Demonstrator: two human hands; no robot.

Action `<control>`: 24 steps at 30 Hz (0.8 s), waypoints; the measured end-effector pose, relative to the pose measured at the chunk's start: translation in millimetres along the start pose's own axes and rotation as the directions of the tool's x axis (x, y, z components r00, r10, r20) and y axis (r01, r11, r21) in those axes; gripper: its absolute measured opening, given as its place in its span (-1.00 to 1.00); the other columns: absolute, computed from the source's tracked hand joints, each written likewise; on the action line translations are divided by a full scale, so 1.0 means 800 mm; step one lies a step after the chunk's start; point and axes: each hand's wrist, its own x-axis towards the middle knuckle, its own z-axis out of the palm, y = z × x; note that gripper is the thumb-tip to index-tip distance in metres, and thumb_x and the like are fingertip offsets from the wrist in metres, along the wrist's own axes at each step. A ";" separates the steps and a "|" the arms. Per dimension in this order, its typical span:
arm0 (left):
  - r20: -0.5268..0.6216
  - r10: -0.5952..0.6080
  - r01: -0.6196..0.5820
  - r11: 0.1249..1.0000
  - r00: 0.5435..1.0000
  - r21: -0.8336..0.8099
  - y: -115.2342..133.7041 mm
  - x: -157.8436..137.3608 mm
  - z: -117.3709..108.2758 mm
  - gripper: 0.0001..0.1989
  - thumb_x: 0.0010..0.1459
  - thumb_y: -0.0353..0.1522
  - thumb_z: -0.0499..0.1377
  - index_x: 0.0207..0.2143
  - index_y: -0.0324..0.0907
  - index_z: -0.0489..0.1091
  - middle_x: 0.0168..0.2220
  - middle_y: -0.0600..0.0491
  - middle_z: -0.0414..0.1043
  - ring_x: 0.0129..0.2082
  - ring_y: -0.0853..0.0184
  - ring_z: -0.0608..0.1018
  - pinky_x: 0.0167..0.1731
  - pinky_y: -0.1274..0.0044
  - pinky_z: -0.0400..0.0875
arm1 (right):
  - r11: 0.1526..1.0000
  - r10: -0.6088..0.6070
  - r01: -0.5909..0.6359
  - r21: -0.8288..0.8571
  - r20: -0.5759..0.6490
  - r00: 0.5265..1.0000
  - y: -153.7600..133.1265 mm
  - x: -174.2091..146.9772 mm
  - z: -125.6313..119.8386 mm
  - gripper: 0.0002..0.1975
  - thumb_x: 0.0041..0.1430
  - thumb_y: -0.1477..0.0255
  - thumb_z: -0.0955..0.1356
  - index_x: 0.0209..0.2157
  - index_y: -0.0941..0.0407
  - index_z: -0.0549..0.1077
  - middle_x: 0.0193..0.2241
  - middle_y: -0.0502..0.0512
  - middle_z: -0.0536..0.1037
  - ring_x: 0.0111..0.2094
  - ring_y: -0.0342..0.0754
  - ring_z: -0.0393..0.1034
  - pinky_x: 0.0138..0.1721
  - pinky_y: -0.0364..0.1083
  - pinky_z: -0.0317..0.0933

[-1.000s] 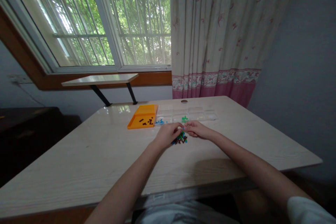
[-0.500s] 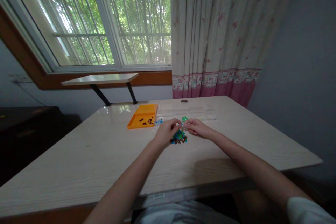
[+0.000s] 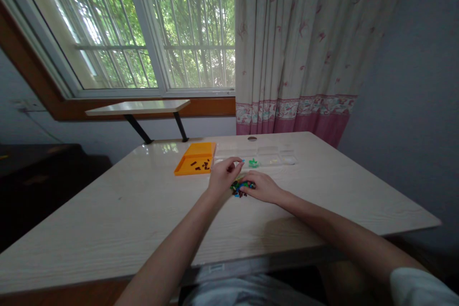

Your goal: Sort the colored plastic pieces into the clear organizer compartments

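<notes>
White shelf (image 3: 141, 106) behind, L hand (image 3: 224, 175) pt-hiding clear tray (image 3: 268, 150).

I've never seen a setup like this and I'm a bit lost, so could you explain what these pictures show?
There's no machine here, just two bare hands. One head-worn camera, looking forward and down, gives this view. On the pale table sit an orange tray with dark brown pieces in it and, beside it, a clear divided tray with green pieces. Nearer lies a pile of small mixed-colour pieces. The left hand seems to have a small blue piece in its fingertip grip. The right hand is at the pile; whether it holds anything is hard to tell.
</notes>
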 end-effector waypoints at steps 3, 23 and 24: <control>-0.054 0.017 -0.018 1.000 0.998 -0.002 0.001 0.001 -0.001 -0.78 0.06 -0.26 0.09 -0.40 -0.22 0.44 -0.70 0.19 0.21 -0.70 0.54 0.25 -0.62 0.70 0.12 | 1.000 0.015 -0.015 -0.009 -0.004 1.000 0.003 0.001 0.002 -0.86 0.03 0.37 0.34 -0.33 0.08 0.47 -0.40 0.02 0.45 -0.33 -0.15 0.32 -0.28 -0.19 0.13; 0.006 -0.445 0.416 0.840 0.895 0.349 -0.070 0.008 -0.014 -0.76 0.04 -0.23 0.05 -0.34 -0.14 0.42 -0.61 0.13 0.33 -0.57 0.42 0.38 -0.56 0.63 0.11 | 0.971 0.132 -0.099 0.218 -0.145 0.980 0.018 0.008 -0.014 -0.81 0.06 0.36 0.31 -0.37 0.17 0.50 -0.54 0.02 0.47 -0.54 -0.21 0.26 -0.49 -0.24 0.08; -0.005 -0.483 0.449 0.810 0.876 0.377 -0.078 0.008 -0.016 -0.76 0.04 -0.22 0.04 -0.33 -0.13 0.42 -0.58 0.12 0.36 -0.55 0.40 0.39 -0.56 0.62 0.11 | 0.967 0.151 -0.114 0.229 -0.151 0.977 0.018 0.008 -0.014 -0.80 0.06 0.36 0.30 -0.36 0.18 0.50 -0.56 0.01 0.46 -0.55 -0.20 0.26 -0.50 -0.24 0.08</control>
